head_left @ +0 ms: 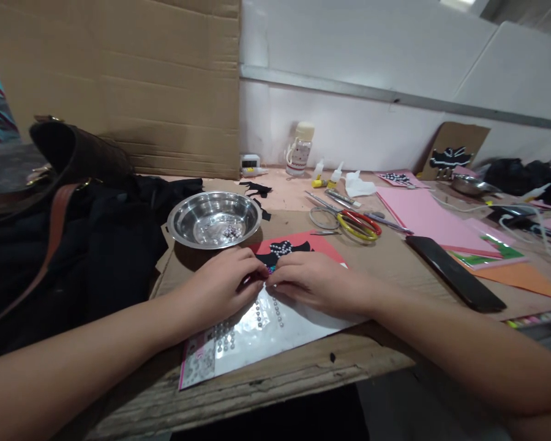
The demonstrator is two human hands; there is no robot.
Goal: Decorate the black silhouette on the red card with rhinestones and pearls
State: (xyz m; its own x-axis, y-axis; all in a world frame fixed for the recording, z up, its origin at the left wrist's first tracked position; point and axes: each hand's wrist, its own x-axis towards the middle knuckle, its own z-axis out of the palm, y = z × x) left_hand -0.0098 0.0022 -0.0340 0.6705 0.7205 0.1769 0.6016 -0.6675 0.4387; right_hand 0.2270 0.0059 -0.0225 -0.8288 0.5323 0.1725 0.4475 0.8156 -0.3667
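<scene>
My left hand (pixel 232 275) and my right hand (pixel 314 280) meet at their fingertips over a white sheet of stick-on gems (pixel 252 343). The fingers of both are pinched together, and what lies between them is too small to name. Rows of round gems run along the sheet near my left hand. Just beyond my fingers, a black cut-out (pixel 298 247) with pearly beads lies on red paper (pixel 330 248); a small shiny coloured bit shows between the hands. Left of the cut-out stands a steel bowl (pixel 179 226) with a few small beads inside.
Scissors with red and yellow handles (pixel 358 225) lie beyond my right hand. A black phone (pixel 454 272) and pink sheets (pixel 431 214) are at the right. Glue bottles (pixel 334 177) and a drinking bottle (pixel 300 150) stand near the wall. Black cloth and a brown bag (pixel 82 153) fill the left.
</scene>
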